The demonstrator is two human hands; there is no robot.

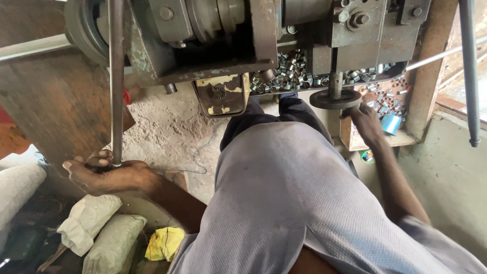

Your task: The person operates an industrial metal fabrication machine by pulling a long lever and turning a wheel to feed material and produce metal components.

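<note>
Overhead, the view looked down the person's body at an old machine and both outstretched arms.

Left hand: the left hand (104,175) was curled around the lower end of a long steel rod (116,81), fingers (101,155) wrapped over it and pressed together in a closed grasp.

Steel rod: it stood nearly upright at the left of the view, running from the top edge down into the left fist, in front of a brown wooden board (56,106).

Right hand: the right hand (366,124) reached forward to the right of the machine, its fingertips at the edge of a round metal handwheel (336,99); whether the fingers pinched the wheel or only touched it could not be told.

Handwheel: a dark flat disc on a short vertical shaft, hanging below the machine body (223,35), just left of the right hand.

Metal rings: a heap of small shiny metal rings (289,71) lay in the tray under the machine, with more spilled into a wooden box (355,139) at the right.

Blue cup: a small blue cup (390,123) sat in the wooden box, just beside the right hand.

Clothing: a grey textured shirt (294,203) filled the middle, with dark trousers (274,114) toward the machine.

Floor at left: pale cloth sacks (96,223) and a yellow rag (165,242) lay below the left forearm.

Far right: a second steel bar (469,71) hung down beside a wall ledge.
</note>
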